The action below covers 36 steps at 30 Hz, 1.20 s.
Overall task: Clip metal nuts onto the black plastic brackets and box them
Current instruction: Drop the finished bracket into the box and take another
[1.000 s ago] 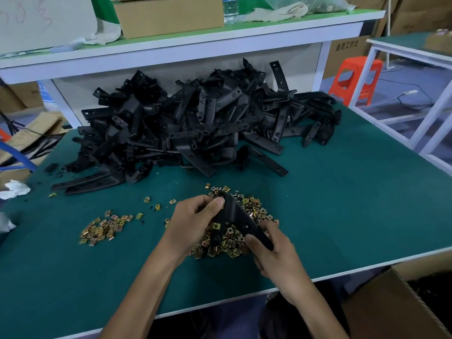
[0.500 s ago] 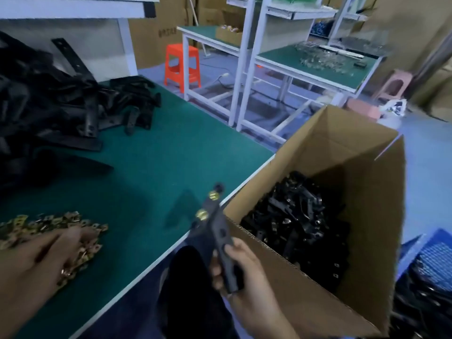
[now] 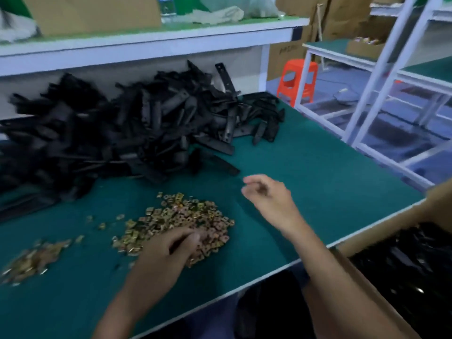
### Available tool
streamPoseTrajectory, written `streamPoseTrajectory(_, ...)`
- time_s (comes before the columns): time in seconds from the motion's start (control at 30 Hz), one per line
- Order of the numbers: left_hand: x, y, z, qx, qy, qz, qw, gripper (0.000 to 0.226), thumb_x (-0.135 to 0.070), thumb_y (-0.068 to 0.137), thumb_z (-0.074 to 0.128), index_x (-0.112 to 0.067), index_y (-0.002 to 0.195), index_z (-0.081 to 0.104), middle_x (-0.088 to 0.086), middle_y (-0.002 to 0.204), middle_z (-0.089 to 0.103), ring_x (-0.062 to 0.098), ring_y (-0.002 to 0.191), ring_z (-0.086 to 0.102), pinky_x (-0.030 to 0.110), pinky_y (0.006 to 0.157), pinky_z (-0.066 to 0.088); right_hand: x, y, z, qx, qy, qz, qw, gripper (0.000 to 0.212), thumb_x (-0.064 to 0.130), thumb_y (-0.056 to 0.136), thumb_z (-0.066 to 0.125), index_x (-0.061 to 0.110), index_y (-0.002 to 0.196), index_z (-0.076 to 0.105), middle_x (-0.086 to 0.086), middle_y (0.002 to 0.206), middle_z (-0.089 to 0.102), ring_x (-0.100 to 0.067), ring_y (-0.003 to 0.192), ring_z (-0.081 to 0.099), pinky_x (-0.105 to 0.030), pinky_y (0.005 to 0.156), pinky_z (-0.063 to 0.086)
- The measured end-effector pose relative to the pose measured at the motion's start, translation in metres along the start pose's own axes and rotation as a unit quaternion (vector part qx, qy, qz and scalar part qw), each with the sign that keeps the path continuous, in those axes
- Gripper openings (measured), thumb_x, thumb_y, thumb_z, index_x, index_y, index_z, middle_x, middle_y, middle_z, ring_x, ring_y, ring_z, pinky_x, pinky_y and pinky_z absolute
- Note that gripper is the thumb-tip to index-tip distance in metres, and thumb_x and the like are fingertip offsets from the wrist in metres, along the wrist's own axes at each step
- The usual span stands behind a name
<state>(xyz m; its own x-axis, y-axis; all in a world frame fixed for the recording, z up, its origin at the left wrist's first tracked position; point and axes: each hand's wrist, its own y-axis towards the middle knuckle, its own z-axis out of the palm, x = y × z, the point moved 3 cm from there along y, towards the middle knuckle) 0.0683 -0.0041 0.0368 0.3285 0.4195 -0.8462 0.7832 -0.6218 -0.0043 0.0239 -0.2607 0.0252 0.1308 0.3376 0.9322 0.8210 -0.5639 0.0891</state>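
Now the finished bracket is no longer in hand: half a second ago it was held by the right hand over the cardboard box (image 3: 436, 206). The right hand (image 3: 269, 196) is now seen empty above the green table (image 3: 318, 167), its fingers loosely curled around nothing, near the pile of black brackets (image 3: 146, 128). That bracket is presumably among the boxed brackets (image 3: 403, 265), though it cannot be singled out. The left hand (image 3: 166, 250) is laid on the heap of metal nuts (image 3: 181, 216), fingers curled down into it. Whether a nut is pinched cannot be told through the blur. One cycle is judged closed, and a fresh bracket and nut are needed.
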Motion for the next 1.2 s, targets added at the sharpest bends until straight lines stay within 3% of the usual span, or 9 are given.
streamPoseTrajectory(0.1, 0.009, -0.008, -0.013, -0.023, -0.011, -0.014, 1.000, 0.015, -0.048, 0.092, 0.056, -0.047, 0.094, 0.071, -0.008, 0.090, 0.072, 0.010, 0.081, 0.066, 0.027, 0.071, 0.050, 0.003, 0.084, 0.051, 0.040, -0.203, -0.034, 0.978, 0.057, 0.038, 0.096, 0.066, 0.014, 0.145, 0.050, -0.010, 0.140, 0.057, -0.028, 0.130, 0.053, -0.038, 0.105, 0.044)
streamPoseTrajectory(0.23, 0.024, -0.017, -0.030, -0.056, 0.038, -0.047, 0.997, 0.017, -0.047, 0.095, 0.056, -0.044, 0.092, 0.072, -0.020, 0.091, 0.072, 0.002, 0.085, 0.066, 0.028, 0.075, 0.051, -0.013, 0.120, 0.082, 0.005, -0.405, -0.046, 0.913, 0.047, 0.040, 0.102, 0.056, 0.009, 0.137, 0.053, -0.016, 0.126, 0.063, -0.039, 0.120, 0.056, -0.047, 0.095, 0.047)
streamPoseTrajectory(0.5, 0.034, 0.036, -0.021, -0.095, 0.185, 0.017, 0.978, 0.019, -0.034, 0.102, 0.054, -0.031, 0.108, 0.072, -0.020, 0.106, 0.068, -0.005, 0.098, 0.055, 0.010, 0.081, 0.039, -0.016, 0.048, 0.007, -0.078, -0.019, 0.030, 0.996, 0.007, 0.024, 0.102, 0.056, 0.025, 0.105, 0.063, -0.007, 0.088, 0.066, -0.021, 0.076, 0.067, -0.035, 0.058, 0.053)
streamPoseTrajectory(0.6, 0.030, 0.084, -0.001, -0.091, 0.288, 0.047, 0.952, 0.034, -0.029, 0.106, 0.046, -0.023, 0.135, 0.062, 0.003, 0.126, 0.061, 0.022, 0.119, 0.049, 0.035, 0.100, 0.042, -0.012, -0.005, -0.008, -0.060, 0.171, 0.077, 0.980, 0.018, 0.011, 0.101, 0.060, 0.023, 0.113, 0.065, -0.002, 0.096, 0.070, -0.015, 0.069, 0.068, -0.025, 0.050, 0.050)
streamPoseTrajectory(0.73, 0.034, 0.120, 0.013, -0.038, 0.410, 0.024, 0.911, 0.035, -0.027, 0.106, 0.044, -0.030, 0.137, 0.060, 0.008, 0.128, 0.053, 0.029, 0.121, 0.042, 0.039, 0.106, 0.038, -0.019, -0.070, 0.001, -0.037, 0.302, 0.135, 0.943, 0.034, 0.003, 0.097, 0.061, 0.026, 0.122, 0.063, -0.010, 0.102, 0.078, -0.021, 0.068, 0.071, -0.026, 0.049, 0.053)
streamPoseTrajectory(0.87, 0.037, 0.117, 0.004, -0.045, 0.364, 0.009, 0.930, 0.015, -0.031, 0.099, 0.059, -0.026, 0.108, 0.069, 0.000, 0.117, 0.054, 0.021, 0.114, 0.041, 0.033, 0.101, 0.035, -0.021, -0.102, 0.018, 0.013, 0.353, 0.149, 0.924, 0.034, 0.015, 0.082, 0.073, 0.034, 0.110, 0.075, -0.017, 0.092, 0.075, -0.020, 0.060, 0.064, -0.025, 0.039, 0.042)
streamPoseTrajectory(0.97, 0.033, 0.097, -0.006, -0.062, 0.268, -0.010, 0.961, 0.008, -0.026, 0.099, 0.058, -0.023, 0.104, 0.064, -0.005, 0.106, 0.064, 0.016, 0.104, 0.056, 0.029, 0.087, 0.041, -0.022, -0.109, 0.024, 0.064, 0.336, 0.142, 0.929, 0.050, -0.006, 0.091, 0.063, 0.037, 0.113, 0.076, -0.023, 0.081, 0.071, -0.018, 0.054, 0.059, -0.025, 0.042, 0.042)
streamPoseTrajectory(1.1, 0.019, 0.058, -0.035, -0.133, 0.045, -0.043, 0.989, 0.012, -0.027, 0.100, 0.058, -0.034, 0.098, 0.068, -0.020, 0.087, 0.069, -0.006, 0.080, 0.062, 0.013, 0.067, 0.044, -0.012, -0.105, 0.009, 0.082, 0.289, 0.085, 0.950, 0.038, 0.004, 0.082, 0.076, 0.037, 0.102, 0.071, -0.019, 0.074, 0.070, -0.020, 0.056, 0.057, -0.023, 0.047, 0.043)
streamPoseTrajectory(1.2, 0.003, 0.024, -0.036, -0.107, -0.234, -0.059, 0.965, 0.019, -0.021, 0.101, 0.058, -0.031, 0.098, 0.074, -0.015, 0.091, 0.069, -0.001, 0.085, 0.061, 0.018, 0.076, 0.049, -0.008, -0.095, -0.004, 0.034, 0.304, 0.060, 0.950, 0.027, 0.013, 0.073, 0.078, 0.026, 0.096, 0.072, -0.012, 0.069, 0.066, -0.016, 0.055, 0.057, -0.022, 0.045, 0.044)
